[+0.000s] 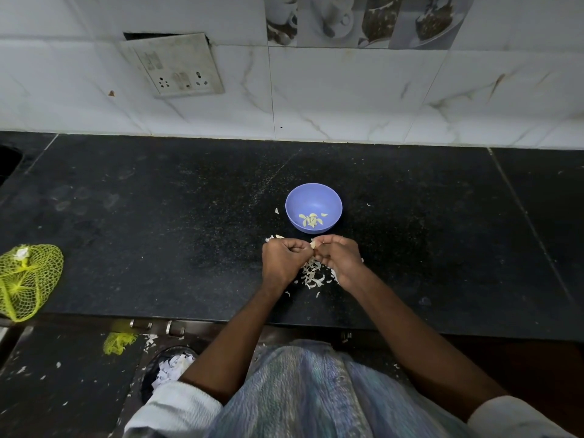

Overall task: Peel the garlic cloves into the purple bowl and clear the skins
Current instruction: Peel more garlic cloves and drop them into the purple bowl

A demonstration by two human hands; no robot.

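Observation:
A purple bowl (pixel 313 197) stands on the black counter with several peeled garlic cloves (pixel 311 220) in its bottom. Just in front of it my left hand (pixel 282 259) and my right hand (pixel 339 256) meet, fingers curled. Between their fingertips they pinch one pale garlic clove (pixel 313 245), mostly hidden by the fingers. A heap of white garlic skins (pixel 313 275) lies on the counter under and between my wrists. A few loose skin bits (pixel 272 238) lie left of the hands and beside the bowl.
A yellow net bag (pixel 27 279) lies at the counter's left front edge. Below on the floor sit a dark bin with white scraps (pixel 170 366) and a scrap of yellow netting (pixel 118 342). A tiled wall with a socket plate (pixel 177 66) backs the counter.

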